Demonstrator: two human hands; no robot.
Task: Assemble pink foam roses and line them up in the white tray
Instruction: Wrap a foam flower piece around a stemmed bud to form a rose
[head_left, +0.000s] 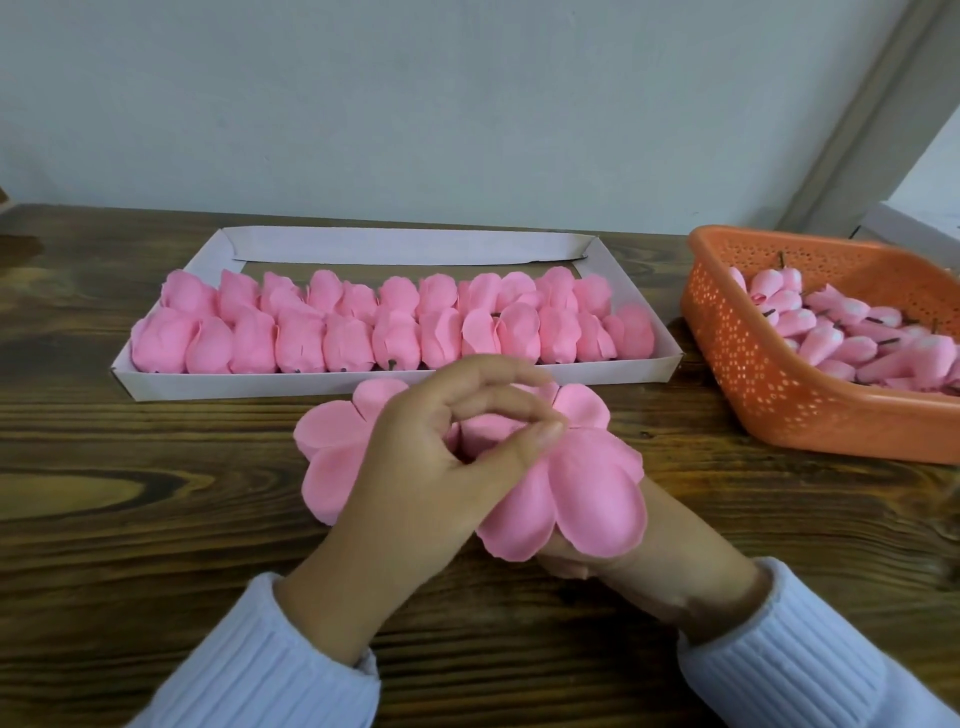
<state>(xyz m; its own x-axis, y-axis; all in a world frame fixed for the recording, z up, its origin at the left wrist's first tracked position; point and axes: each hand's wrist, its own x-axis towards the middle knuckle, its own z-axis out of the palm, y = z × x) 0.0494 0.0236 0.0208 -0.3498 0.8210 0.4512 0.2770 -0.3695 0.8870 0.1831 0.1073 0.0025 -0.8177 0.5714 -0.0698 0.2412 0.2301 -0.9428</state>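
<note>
A spread pink foam petal piece (587, 499) lies open over my hands, just in front of the white tray (363, 387). My left hand (426, 467) rests on top of it, thumb and fingers pinching at the pink centre. My right hand (613, 566) holds the petal piece from underneath and is mostly hidden by it. The tray holds two rows of finished pink roses (343, 327); its far strip is bare.
An orange perforated basket (769, 384) at the right holds several pink rose buds (852, 338) with dark stems. A white box corner (904, 228) shows behind it. The dark wooden table (130, 493) runs to a pale wall at the back.
</note>
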